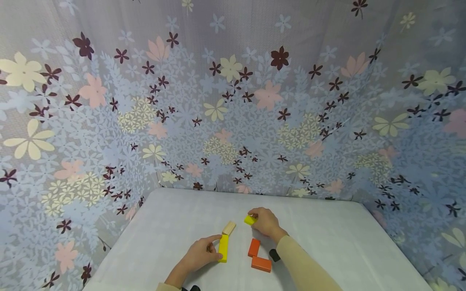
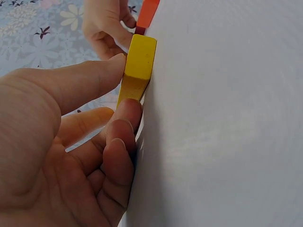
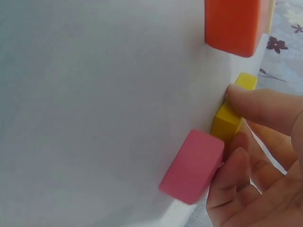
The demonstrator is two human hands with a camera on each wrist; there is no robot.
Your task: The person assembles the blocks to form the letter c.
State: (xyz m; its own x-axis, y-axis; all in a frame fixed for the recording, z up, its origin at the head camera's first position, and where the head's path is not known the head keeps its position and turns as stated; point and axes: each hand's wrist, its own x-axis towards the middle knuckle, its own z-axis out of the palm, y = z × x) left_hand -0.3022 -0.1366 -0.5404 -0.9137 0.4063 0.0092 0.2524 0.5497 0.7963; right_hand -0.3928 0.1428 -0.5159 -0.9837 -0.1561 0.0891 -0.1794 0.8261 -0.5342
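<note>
Yellow block (image 1: 223,247) is pinched by the left hand (image 1: 199,254) on the white bench (image 1: 313,214); between one and two o'clock from it, the right hand (image 1: 266,222) pinches a second yellow block (image 1: 249,220). A wooden block (image 1: 229,228) lies at the first's twelve, red blocks (image 1: 261,264) at three and four.

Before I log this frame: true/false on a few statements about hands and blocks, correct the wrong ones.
1. The left hand grips the left yellow block. True.
2. The right hand holds an orange block. False: it holds the right yellow block.
3. The wood block lies at the far end of the left yellow block. True.
4. The two orange blocks are stacked. False: the far orange block and near orange block both rest on the table.
5. In the right wrist view, the pink block is near the right yellow block. True.
</note>
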